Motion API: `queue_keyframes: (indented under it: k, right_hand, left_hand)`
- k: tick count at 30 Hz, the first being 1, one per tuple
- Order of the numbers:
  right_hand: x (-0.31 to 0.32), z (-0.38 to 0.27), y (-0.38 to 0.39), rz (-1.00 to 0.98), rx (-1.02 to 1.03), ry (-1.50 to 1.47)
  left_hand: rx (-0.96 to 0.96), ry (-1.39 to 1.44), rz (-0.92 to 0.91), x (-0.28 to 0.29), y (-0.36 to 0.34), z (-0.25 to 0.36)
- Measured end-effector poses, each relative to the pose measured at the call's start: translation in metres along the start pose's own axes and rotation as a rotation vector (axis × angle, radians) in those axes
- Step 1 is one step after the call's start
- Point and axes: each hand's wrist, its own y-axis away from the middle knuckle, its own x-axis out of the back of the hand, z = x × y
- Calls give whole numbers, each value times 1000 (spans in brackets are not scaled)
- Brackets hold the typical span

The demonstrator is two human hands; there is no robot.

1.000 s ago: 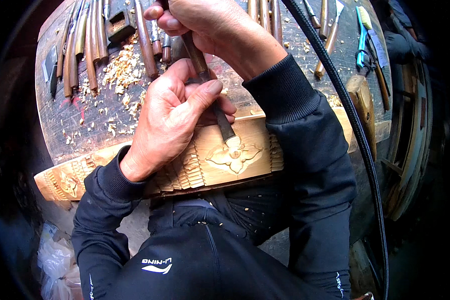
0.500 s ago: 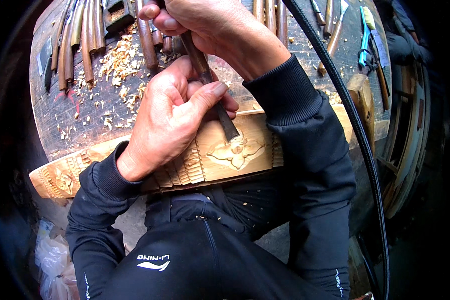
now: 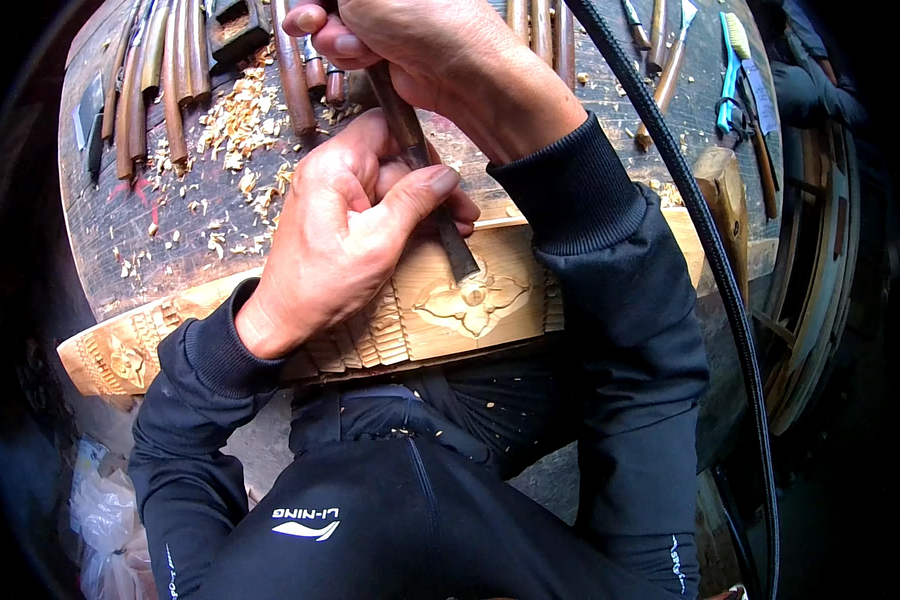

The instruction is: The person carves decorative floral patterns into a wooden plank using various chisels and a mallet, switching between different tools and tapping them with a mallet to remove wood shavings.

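Note:
A chisel (image 3: 402, 120) with a brown wooden handle and dark steel shaft slants down onto a pale wooden board (image 3: 500, 250). My right hand (image 3: 430, 60) is closed round the upper handle. My left hand (image 3: 342, 225) grips the lower part, thumb over the shaft. The tip rests at the upper part of a carved four-petal flower (image 3: 470, 310), with ridged carved bands to its left and right. A smaller carved flower (image 3: 127, 362) shows near the board's left end, partly bordered by carved patterns. The board lies along the bench's front edge, partly hidden by my forearms.
Wood-handled tools (image 3: 170, 100), a dark block (image 3: 238, 50), wood shavings (image 3: 232, 135) and a blue brush (image 3: 732, 75) lie on the worn bench (image 3: 120, 240). A wooden mallet (image 3: 725, 185) is at right. A black cable (image 3: 700, 210) hangs past my right arm. A plastic bag (image 3: 110, 520) is at lower left.
Compared with one second ago, both hands and the chisel sit slightly further right against the flower, and the bench appears shifted slightly up and left. Over the last half second almost nothing moves.

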Motion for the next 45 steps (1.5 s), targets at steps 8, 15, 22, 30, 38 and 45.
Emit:
queue_keyframes:
  k: [8,15,22,30,38,45]
  right_hand:
    - [-7,-15,7,141,-22,-23]
    - [-19,-26,-4,264,-24,-42]
    - [1,-79,23,364,-4,-47]
    - [60,-48,4,22,107,-218]
    - [64,-33,3,84,99,-282]
    - [70,-27,0,-37,93,-222]
  left_hand:
    - [19,-5,24,-1,1,2]
    - [52,-3,15,-4,0,4]
    - [-15,13,-121,-5,-9,2]
    - [150,175,-334,-3,-28,0]
    - [202,142,-322,-2,-29,2]
    - [162,118,-316,-3,-29,-2]
